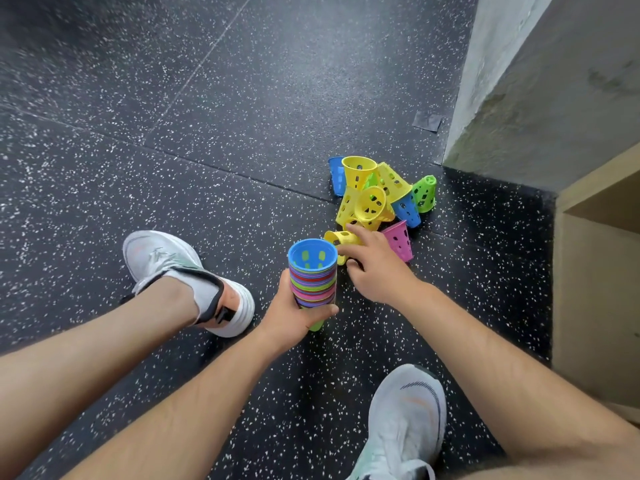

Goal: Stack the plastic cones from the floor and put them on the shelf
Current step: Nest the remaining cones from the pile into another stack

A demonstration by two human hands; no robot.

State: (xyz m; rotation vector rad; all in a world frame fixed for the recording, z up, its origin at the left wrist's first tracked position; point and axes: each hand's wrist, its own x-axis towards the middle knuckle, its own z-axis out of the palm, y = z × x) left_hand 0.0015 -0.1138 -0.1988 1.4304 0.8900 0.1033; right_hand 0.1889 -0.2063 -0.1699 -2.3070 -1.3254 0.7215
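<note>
Where the speckled floor (173,133) meets the grey wall (536,81) and wooden shelf (588,289), perforated cones (377,192) are heaped: yellow, blue, green, pink. A nested multicolour stack (313,275), blue on top, is gripped by the left hand (294,313). Just beside it, a yellow cone (341,239) is apparently pinched by the right hand (374,265).

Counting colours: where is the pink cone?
In the head view, the pink cone sits on the floor right of centre, just right of the right hand, below a blue cone.
</note>
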